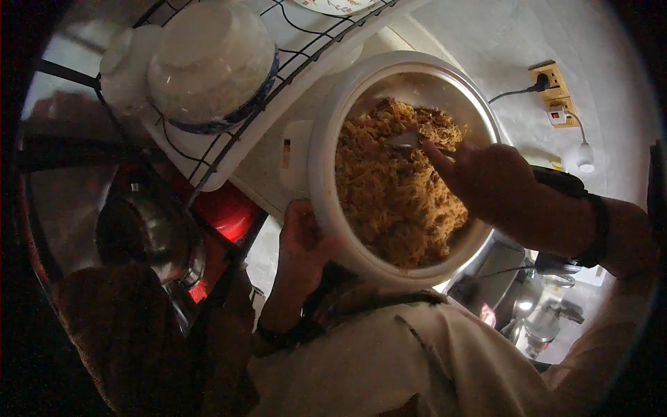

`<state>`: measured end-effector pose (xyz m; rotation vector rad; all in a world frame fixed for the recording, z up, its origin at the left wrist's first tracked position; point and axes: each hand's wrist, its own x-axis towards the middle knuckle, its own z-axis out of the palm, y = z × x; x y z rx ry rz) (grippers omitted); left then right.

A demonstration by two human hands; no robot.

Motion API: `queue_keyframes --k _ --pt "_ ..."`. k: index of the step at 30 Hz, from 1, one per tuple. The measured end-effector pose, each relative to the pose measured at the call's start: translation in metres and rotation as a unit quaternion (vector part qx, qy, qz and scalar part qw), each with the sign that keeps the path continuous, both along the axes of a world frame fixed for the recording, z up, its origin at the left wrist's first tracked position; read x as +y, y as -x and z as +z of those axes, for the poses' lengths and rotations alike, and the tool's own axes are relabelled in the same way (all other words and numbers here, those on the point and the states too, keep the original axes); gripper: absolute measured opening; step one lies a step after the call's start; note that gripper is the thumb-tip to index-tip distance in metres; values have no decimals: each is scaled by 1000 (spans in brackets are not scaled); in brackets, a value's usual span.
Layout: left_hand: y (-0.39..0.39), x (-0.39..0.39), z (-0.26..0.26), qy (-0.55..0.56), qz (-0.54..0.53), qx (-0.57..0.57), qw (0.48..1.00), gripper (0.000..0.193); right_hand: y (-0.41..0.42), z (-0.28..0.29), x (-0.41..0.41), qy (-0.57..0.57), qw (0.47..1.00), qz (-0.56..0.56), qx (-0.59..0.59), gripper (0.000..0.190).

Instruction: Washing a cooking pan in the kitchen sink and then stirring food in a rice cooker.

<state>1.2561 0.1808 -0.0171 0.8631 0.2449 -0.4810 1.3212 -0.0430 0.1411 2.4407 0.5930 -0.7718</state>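
A large round pot with a white rim (323,172) stands before me on the counter. Shredded brown food (401,203) fills much of it and climbs higher towards the far side. My left hand (302,240) grips the pot's outer side at the lower left. Over the right part of the opening, my right hand (487,172) holds a metal spoon (404,142), index finger stretched along its handle. The spoon's bowl rests in the food near the upper middle. Most of the handle is hidden by my fingers.
A black wire rack (292,52) at upper left carries upturned bowls, including a large white bowl (213,62). Below it, a metal pot (167,234) sits by a red surface (224,213). Wall sockets (555,94) with plugged-in cords are at right; metal kitchenware (542,318) lies lower right.
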Motion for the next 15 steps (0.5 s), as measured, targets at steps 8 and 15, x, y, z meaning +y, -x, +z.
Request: queue_keyframes --k 8,15 --pt "-1 -2 7 24 6 9 1000 51 -7 21 -19 41 995 56 -66 53" --pt "4 -3 -1 12 1 -16 1000 55 -36 -3 -42 -26 988 95 -121 59"
